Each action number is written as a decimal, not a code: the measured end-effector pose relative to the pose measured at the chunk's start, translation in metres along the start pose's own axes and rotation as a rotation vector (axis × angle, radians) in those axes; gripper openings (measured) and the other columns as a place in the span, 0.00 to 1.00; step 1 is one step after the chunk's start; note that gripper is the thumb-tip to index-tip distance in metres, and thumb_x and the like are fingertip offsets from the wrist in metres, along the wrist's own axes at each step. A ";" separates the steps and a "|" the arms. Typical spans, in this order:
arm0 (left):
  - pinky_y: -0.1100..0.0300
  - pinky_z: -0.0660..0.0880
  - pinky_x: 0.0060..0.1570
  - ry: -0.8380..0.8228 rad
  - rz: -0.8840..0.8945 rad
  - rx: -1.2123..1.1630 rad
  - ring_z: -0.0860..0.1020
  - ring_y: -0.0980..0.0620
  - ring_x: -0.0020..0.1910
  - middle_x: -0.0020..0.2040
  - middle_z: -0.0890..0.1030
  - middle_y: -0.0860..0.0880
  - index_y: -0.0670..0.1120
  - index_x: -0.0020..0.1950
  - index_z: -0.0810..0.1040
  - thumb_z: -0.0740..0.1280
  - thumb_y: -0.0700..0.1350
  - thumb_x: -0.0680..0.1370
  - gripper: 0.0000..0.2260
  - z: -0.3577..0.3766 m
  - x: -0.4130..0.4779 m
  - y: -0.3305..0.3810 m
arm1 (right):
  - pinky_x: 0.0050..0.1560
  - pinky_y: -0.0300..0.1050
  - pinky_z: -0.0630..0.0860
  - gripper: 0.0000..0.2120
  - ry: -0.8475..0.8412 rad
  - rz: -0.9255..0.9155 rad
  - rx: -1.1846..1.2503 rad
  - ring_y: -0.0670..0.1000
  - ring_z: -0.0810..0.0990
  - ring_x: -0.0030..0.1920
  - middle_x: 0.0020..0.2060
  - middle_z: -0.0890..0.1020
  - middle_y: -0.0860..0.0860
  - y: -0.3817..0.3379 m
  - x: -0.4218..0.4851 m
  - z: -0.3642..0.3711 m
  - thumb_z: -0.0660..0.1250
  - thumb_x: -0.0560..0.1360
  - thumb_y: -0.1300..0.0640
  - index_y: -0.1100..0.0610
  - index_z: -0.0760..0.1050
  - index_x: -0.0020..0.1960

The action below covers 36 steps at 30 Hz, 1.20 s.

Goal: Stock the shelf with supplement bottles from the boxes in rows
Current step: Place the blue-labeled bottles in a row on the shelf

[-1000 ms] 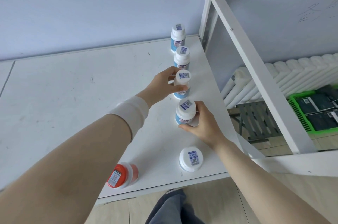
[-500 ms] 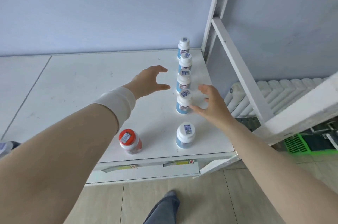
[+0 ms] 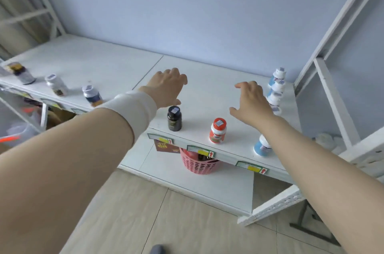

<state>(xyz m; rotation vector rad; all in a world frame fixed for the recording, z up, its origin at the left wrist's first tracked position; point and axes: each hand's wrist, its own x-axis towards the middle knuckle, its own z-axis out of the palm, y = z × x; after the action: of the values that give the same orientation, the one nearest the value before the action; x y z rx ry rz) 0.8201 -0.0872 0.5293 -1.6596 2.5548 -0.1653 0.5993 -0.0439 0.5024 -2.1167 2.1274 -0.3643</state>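
Note:
A row of several white-capped blue bottles [image 3: 276, 87] runs front to back along the right end of the white shelf [image 3: 207, 91]; the nearest one [image 3: 261, 146] stands at the front edge, half hidden by my right forearm. A red-capped bottle [image 3: 217, 130] and a dark bottle [image 3: 174, 118] stand near the front edge. My left hand [image 3: 167, 87] hovers over the shelf behind the dark bottle, fingers relaxed and holding nothing. My right hand [image 3: 250, 102] hovers left of the blue row, also with nothing in it.
Three more bottles [image 3: 56, 84] stand along the shelf's left part. A pink basket [image 3: 198, 161] sits on the lower shelf below the front edge. White frame posts [image 3: 332, 96] rise at the right. Price tags [image 3: 251, 167] line the shelf edge.
Both hands let go of the blue bottles and pulled back from the row, spreading apart. The view swung left and back, showing more of the shelf.

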 end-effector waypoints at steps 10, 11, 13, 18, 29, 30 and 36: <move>0.52 0.68 0.60 0.010 -0.363 -0.012 0.70 0.43 0.64 0.65 0.68 0.43 0.46 0.69 0.65 0.68 0.49 0.74 0.25 0.024 -0.163 -0.232 | 0.61 0.50 0.67 0.31 -0.059 -0.373 -0.105 0.58 0.61 0.68 0.67 0.61 0.57 -0.304 0.035 0.054 0.67 0.72 0.53 0.58 0.58 0.70; 0.52 0.68 0.60 0.003 -0.410 -0.010 0.70 0.43 0.65 0.66 0.68 0.43 0.46 0.69 0.65 0.68 0.48 0.75 0.25 0.031 -0.184 -0.260 | 0.61 0.50 0.67 0.32 -0.077 -0.413 -0.114 0.58 0.61 0.68 0.67 0.61 0.57 -0.340 0.036 0.065 0.67 0.71 0.52 0.57 0.58 0.70; 0.51 0.69 0.60 -0.032 -0.519 0.006 0.70 0.42 0.65 0.65 0.69 0.42 0.44 0.68 0.66 0.65 0.45 0.76 0.22 0.046 -0.227 -0.316 | 0.62 0.50 0.67 0.34 -0.112 -0.492 -0.140 0.58 0.61 0.67 0.67 0.61 0.57 -0.411 0.035 0.087 0.68 0.70 0.51 0.57 0.58 0.70; 0.50 0.68 0.61 -0.135 -0.781 -0.058 0.69 0.41 0.65 0.64 0.68 0.42 0.44 0.68 0.65 0.65 0.46 0.76 0.22 0.096 -0.325 -0.432 | 0.64 0.52 0.67 0.33 -0.187 -0.633 -0.178 0.60 0.61 0.67 0.66 0.62 0.59 -0.559 0.027 0.147 0.68 0.70 0.50 0.58 0.59 0.70; 0.47 0.70 0.60 -0.322 -0.998 -0.245 0.70 0.40 0.65 0.65 0.69 0.41 0.41 0.67 0.64 0.67 0.47 0.75 0.24 0.233 -0.404 -0.591 | 0.66 0.49 0.65 0.32 -0.394 -0.846 -0.262 0.59 0.63 0.67 0.67 0.64 0.57 -0.755 0.060 0.305 0.68 0.70 0.51 0.56 0.60 0.69; 0.47 0.70 0.60 -0.330 -1.020 -0.252 0.70 0.40 0.64 0.65 0.69 0.41 0.41 0.67 0.64 0.68 0.47 0.75 0.24 0.240 -0.408 -0.607 | 0.66 0.49 0.65 0.32 -0.418 -0.862 -0.250 0.58 0.63 0.68 0.67 0.63 0.58 -0.774 0.066 0.317 0.68 0.70 0.51 0.56 0.59 0.70; 0.50 0.69 0.61 -0.422 -1.202 -0.295 0.68 0.41 0.66 0.67 0.67 0.41 0.42 0.70 0.61 0.67 0.48 0.75 0.27 0.287 -0.447 -0.681 | 0.67 0.49 0.64 0.32 -0.542 -1.014 -0.277 0.58 0.63 0.68 0.66 0.64 0.58 -0.889 0.084 0.391 0.68 0.70 0.50 0.57 0.59 0.70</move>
<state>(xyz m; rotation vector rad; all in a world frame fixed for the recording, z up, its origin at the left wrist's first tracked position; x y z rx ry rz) 1.6557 0.0345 0.3484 -2.7147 1.0628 0.4535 1.5562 -0.1557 0.3562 -2.8547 0.7475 0.4251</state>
